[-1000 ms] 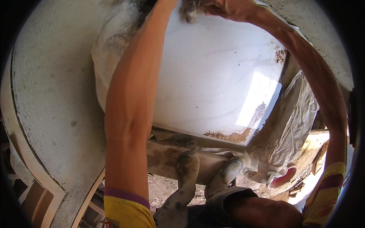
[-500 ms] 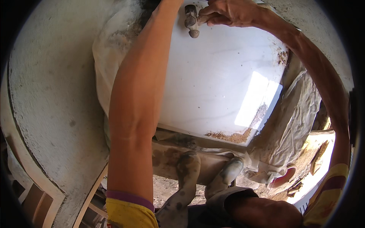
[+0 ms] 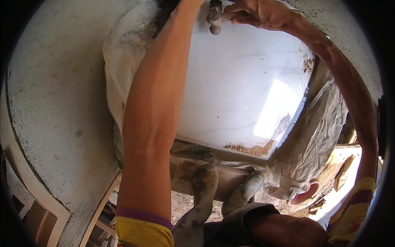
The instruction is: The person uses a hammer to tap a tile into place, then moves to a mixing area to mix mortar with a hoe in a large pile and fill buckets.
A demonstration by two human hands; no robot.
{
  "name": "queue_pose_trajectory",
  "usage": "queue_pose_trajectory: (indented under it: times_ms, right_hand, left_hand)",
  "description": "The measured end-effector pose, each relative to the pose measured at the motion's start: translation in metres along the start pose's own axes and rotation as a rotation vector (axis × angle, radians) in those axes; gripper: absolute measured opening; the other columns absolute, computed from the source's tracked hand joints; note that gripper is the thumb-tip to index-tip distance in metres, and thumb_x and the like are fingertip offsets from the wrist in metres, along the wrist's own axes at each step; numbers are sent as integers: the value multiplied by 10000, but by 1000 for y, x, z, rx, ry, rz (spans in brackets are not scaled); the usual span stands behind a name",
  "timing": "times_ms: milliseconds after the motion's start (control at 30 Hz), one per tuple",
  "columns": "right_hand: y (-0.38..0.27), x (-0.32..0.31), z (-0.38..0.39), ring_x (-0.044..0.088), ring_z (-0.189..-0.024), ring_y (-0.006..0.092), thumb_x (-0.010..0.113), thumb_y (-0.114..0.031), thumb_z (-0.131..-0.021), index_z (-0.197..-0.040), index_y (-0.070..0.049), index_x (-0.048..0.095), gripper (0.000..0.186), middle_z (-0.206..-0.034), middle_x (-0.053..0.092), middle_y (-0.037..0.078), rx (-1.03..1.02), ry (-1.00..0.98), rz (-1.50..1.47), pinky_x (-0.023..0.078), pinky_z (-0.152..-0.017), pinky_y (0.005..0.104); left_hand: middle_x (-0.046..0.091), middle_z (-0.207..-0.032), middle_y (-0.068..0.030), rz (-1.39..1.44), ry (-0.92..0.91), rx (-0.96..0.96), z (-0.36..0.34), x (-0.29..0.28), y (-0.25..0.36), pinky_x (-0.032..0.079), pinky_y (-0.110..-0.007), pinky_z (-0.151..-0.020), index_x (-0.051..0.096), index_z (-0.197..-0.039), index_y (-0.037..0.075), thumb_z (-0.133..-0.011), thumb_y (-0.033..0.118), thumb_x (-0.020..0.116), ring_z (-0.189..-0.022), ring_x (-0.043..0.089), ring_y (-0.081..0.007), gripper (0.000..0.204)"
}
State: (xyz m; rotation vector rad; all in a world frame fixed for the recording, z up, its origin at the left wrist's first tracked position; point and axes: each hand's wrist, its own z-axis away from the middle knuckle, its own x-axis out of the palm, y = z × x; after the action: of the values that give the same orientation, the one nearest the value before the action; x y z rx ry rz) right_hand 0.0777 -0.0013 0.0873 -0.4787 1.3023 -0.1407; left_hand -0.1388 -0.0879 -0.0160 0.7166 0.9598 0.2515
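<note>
My right hand is closed around the short visible part of a handle at the top of the view. It holds a ball-peen hammer, its worn metal head over the far part of a glossy white tile. My left arm stretches up along the tile's left side. Only the wrist end of my left hand shows at the top edge; its fingers are out of the picture. Brown crumbly residue marks the tile's near right corner, and more lies along its right edge. A bright window-like reflection shines on its surface.
Crumpled pale sheeting surrounds the tile. A rough grey cement surface spans the left side, with a pale edge. Below the tile are my stained legs, rubble on the ground and a reddish round object at the lower right.
The hammer head has shifted slightly up and to the right, along with my right hand. My left forearm has also moved a little to the right.
</note>
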Motion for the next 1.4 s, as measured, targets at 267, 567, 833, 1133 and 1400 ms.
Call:
queue_pose_trajectory:
  times_ms: [267,567,833,1133,1400]
  right_hand:
    - [-16,2,-19,713,-857,315,689,-235,-970,-1225,-121,704,279,-943,733,177,9,-32,-121,539,-749,469]
    - [7,9,-1,704,-792,311,687,-227,-972,-1201,-131,707,250,-913,729,155,-49,-16,-58,537,-696,452]
    - [16,9,6,690,-784,319,663,-219,-984,-1127,-104,699,187,-893,721,134,100,-24,-31,528,-702,467]
    - [27,7,12,663,-717,280,703,-249,-951,-1087,-90,707,210,-840,712,138,161,61,-126,514,-657,417]
    - [-71,44,110,725,-793,250,590,-359,-1029,-1293,-150,711,357,-1138,736,105,256,174,-201,647,-738,387]
  left_hand:
    - [745,-1172,-213,-157,34,56,-13,-19,-18,560,-333,-901,708,-1168,-78,-815,337,762,-1085,718,-270,547]
    - [748,-1112,-229,295,24,-39,21,-3,-3,562,-370,-861,711,-1084,-97,-781,235,803,-1007,721,-297,459]
    - [746,-1097,-251,355,94,-34,48,-7,6,560,-384,-866,719,-1048,-127,-737,178,820,-1009,720,-306,448]
    - [768,-1047,-218,331,67,23,45,-2,3,549,-384,-842,734,-1048,-121,-754,206,822,-952,719,-283,449]
    - [792,-1092,-93,159,125,175,62,2,-19,520,-328,-958,820,-1042,93,-937,273,704,-1008,730,-206,239]
